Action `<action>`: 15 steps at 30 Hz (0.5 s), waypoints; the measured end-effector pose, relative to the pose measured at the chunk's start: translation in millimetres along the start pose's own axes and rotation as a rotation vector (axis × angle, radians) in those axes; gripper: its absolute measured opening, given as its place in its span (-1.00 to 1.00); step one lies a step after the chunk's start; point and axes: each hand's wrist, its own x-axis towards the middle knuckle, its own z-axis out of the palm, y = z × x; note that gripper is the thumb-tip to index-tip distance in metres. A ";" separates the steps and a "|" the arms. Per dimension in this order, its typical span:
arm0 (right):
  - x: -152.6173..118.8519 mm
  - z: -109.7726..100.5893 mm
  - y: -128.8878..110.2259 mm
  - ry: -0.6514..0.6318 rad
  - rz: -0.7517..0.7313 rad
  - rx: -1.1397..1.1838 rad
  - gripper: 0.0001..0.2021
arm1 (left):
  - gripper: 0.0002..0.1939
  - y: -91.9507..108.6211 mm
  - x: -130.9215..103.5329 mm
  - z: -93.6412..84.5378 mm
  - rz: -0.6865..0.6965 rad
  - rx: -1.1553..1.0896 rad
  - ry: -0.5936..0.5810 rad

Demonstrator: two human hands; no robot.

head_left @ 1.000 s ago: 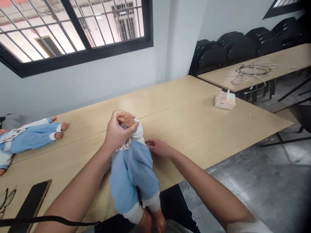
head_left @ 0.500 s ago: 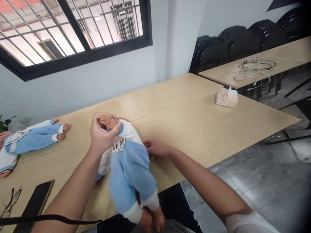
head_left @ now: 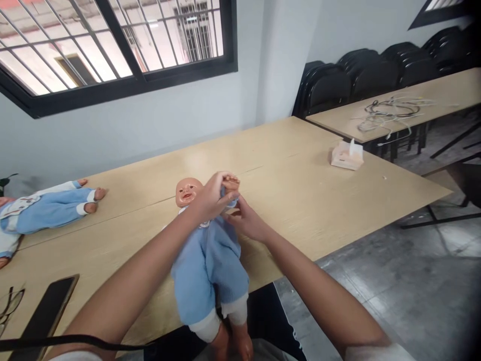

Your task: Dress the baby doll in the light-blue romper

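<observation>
A baby doll (head_left: pixel 210 258) in a light-blue and white outfit lies face up on the wooden table, its feet hanging over the near edge. My left hand (head_left: pixel 212 196) reaches across the doll's chest and is closed around its raised forearm, with the doll's small hand (head_left: pixel 231 184) poking out past my fingers. On the right side of the doll, my right hand (head_left: pixel 248 218) has its fingers bent against the sleeve of that same arm. My left forearm hides much of the doll's chest and its other arm.
A second doll (head_left: pixel 48 215) in similar clothes lies at the left. Nearer are a dark phone (head_left: pixel 48 316) and glasses (head_left: pixel 11 303). A tissue box (head_left: pixel 346 156) stands at the right of the table (head_left: pixel 300 200). Loose cables (head_left: pixel 394 113) lie on another table, before stacked black chairs (head_left: pixel 330 90).
My left hand has swung right with the doll's arm across its body. The doll's face has come into view. My right hand has risen from the doll's side to the sleeve.
</observation>
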 end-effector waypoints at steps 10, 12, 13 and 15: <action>5.6 -39.6 38.3 0.510 0.328 0.194 -0.52 | -0.65 -20.1 -88.3 -45.1 -0.134 0.147 0.067; 3.4 -43.7 40.8 0.515 0.327 0.200 -0.54 | -0.70 -24.2 -128.3 -54.3 -0.201 0.230 0.158; 3.1 -45.6 41.0 0.516 0.325 0.196 -0.57 | -0.72 -25.2 -148.9 -55.3 -0.231 0.248 0.197; 4.4 -50.2 41.2 0.527 0.323 0.201 -0.62 | -0.74 -23.9 -189.0 -49.2 -0.288 0.249 0.248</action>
